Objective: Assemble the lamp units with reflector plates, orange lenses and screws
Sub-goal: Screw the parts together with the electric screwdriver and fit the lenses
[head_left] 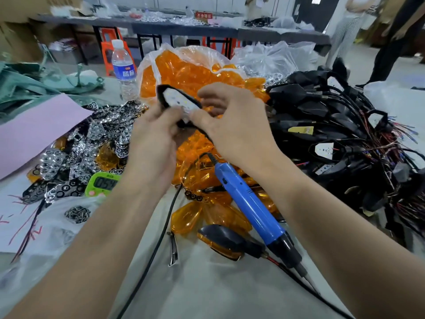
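Both forearms reach up from the bottom edge. The left hand grips a black lamp unit from beneath, and the right hand pinches its near end with thumb and curled fingers. The unit's white board faces up with no reflector on it. Reflector plates are heaped left of the left hand, with screws below that wrist and orange lenses under both wrists. A black lead seems to trail beneath the right palm toward the blue screwdriver. It could snag there and tug the unit askew, and thumb pressure may shift the board.
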`<act>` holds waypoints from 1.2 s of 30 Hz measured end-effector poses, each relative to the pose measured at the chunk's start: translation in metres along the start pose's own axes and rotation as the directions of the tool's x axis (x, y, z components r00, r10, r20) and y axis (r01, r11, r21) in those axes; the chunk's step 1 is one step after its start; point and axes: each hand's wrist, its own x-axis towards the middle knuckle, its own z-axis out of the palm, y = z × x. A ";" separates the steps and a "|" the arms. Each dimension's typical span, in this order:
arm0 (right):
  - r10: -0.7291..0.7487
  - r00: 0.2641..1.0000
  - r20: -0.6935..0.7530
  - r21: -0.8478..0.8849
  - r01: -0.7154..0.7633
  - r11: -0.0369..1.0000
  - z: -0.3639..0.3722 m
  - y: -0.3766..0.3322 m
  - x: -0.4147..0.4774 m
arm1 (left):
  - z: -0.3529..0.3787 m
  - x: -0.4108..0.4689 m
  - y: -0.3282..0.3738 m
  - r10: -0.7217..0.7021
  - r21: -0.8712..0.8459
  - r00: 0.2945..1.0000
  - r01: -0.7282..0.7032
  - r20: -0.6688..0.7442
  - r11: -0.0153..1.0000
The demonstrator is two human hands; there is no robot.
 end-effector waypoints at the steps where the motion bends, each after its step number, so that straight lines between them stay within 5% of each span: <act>1: 0.020 0.997 0.072 -0.056 -0.016 0.998 0.000 -0.007 -0.001 | -0.002 0.002 0.006 -0.045 -0.094 0.997 0.040 -0.060 0.995; 3: 0.054 0.973 0.224 -0.013 -0.052 0.999 -0.003 -0.021 -0.002 | -0.009 0.007 0.017 -0.119 -0.212 0.984 0.089 -0.132 0.973; 6: 0.078 0.885 0.460 0.361 -0.266 0.894 -0.002 -0.042 -0.011 | -0.026 0.013 0.023 -0.180 -0.277 0.968 0.127 -0.176 0.953; 9: 0.148 0.838 0.525 0.525 -0.456 0.718 0.018 -0.047 -0.030 | -0.039 0.008 0.013 -0.271 -0.030 0.933 0.272 -0.236 0.962; 11: 0.213 0.802 0.558 0.511 -0.535 0.673 0.037 -0.036 -0.048 | -0.043 -0.001 0.000 -0.191 0.145 0.945 0.235 -0.264 0.961; 13: 0.305 0.787 0.536 0.464 -0.577 0.672 0.054 -0.018 -0.066 | -0.049 -0.011 -0.015 -0.094 0.276 0.970 0.156 -0.222 0.948; 17: 0.448 0.815 0.367 0.380 -0.571 0.728 0.078 0.020 -0.084 | -0.068 -0.026 -0.044 -0.173 0.364 0.981 0.195 -0.091 0.911; 21: 0.456 0.857 0.239 0.306 -0.512 0.803 0.092 0.035 -0.081 | -0.071 -0.030 -0.056 -0.231 0.329 0.970 0.241 -0.072 0.913; 29: 0.429 0.866 0.256 0.326 -0.495 0.806 0.094 0.049 -0.077 | -0.084 -0.032 -0.066 -0.279 0.309 0.957 0.242 0.080 0.920; 36: 0.375 0.906 0.196 0.201 -0.411 0.889 0.078 0.050 -0.075 | -0.081 -0.031 -0.069 -0.149 0.425 0.987 0.164 -0.068 0.890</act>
